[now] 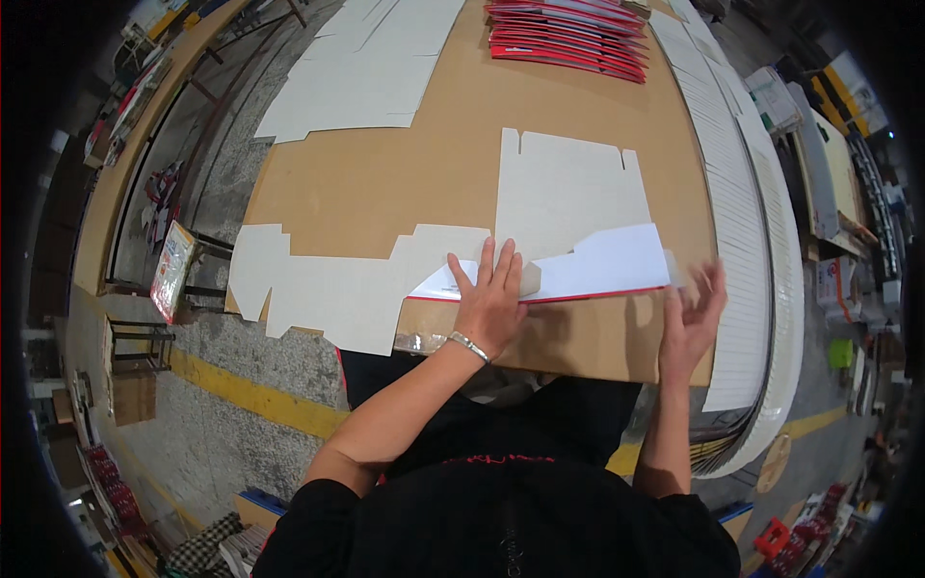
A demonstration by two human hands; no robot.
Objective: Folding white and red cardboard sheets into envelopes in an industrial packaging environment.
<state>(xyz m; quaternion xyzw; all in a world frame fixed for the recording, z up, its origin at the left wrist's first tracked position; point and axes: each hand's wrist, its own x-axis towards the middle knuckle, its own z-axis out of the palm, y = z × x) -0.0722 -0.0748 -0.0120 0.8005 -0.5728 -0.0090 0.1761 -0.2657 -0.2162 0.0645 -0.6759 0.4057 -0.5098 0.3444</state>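
A folded white card piece [607, 262] with a red lower edge lies across the near part of the brown board [337, 197]. My left hand [489, 306] rests flat on its left part, fingers stretched out and apart. A small greyish flap [530, 279] shows beside those fingers. My right hand [694, 323] is just off the card's right end, thumb and fingers apart, with a small pale tab at that end close to the fingertips. A grey-white die-cut sheet [332, 294] lies left of the card, and another notched sheet [568, 188] lies behind it.
Red-edged folded pieces [567, 43] are stacked at the far end. More grey-white sheets [371, 72] lie at the far left. A long row of white sheets [737, 212] runs along the right side. On the left stands a metal-framed bench [125, 154]; yellow lines [241, 385] mark the floor.
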